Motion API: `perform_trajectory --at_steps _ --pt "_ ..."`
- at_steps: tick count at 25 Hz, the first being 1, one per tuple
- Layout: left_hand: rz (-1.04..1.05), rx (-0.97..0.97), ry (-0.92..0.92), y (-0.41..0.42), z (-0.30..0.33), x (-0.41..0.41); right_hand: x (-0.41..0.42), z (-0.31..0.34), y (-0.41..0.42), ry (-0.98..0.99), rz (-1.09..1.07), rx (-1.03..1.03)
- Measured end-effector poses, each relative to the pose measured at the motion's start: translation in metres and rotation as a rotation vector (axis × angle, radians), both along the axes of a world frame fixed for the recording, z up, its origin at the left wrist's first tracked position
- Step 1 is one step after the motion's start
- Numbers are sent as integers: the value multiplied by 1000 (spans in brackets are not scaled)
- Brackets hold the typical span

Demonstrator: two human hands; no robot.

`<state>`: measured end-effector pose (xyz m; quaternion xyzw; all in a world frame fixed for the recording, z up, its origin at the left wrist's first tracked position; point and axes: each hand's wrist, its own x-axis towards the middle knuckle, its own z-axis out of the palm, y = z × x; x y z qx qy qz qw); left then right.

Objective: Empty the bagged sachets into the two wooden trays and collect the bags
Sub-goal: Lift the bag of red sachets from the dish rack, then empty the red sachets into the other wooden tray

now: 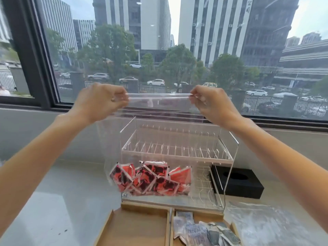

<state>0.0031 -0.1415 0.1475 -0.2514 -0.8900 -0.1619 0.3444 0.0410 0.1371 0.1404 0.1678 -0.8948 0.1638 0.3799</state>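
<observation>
Nearest the camera, two wooden trays sit side by side on the pale counter (53, 201): the left tray (138, 228) is bare inside, and the right tray (200, 216) holds a heap of grey sachets (204, 231). Just right of them an empty clear bag (276, 226) lies flat on the counter. Both bare forearms reach forward and up, wrists level, in front of the window (159, 50). The left hand (99, 102) and the right hand (213, 103) are each closed in a pinch on one top corner of a clear plastic bag (156, 132), stretching its mouth taut between them. The bag hangs straight down from the hands, and red-and-black sachets (152, 178) are bunched at its bottom, above the far edge of the left tray. Behind the bag stands a clear acrylic rack (227, 157), with a black box (243, 185) to its right.
</observation>
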Motion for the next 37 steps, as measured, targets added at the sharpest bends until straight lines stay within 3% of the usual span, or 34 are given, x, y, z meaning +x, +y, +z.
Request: perform_trajectory --at_steps 5,9,11,15,18,30,35,37 --pt "49 -6 -275 -6 -71 18 17 -73 -8 -291 -78 57" --pt "-22 155 -265 -18 -132 47 44 -126 -9 -179 -41 -8" --pt "-101 183 -360 -23 -178 73 72 -175 -7 -187 -18 29" --pt "-239 234 -699 -30 -283 125 139 -280 -6 -509 17 -124" --pt "-273 235 -869 -30 -336 157 175 -323 -5 -676 1 -236" --pt "-184 113 -734 -41 -406 217 219 -369 -3 -794 17 -164" --pt "-73 264 -748 -39 -409 233 221 -377 -9 -796 25 -146" --pt "6 444 -889 -33 -400 237 221 -378 -12 -785 7 -108"
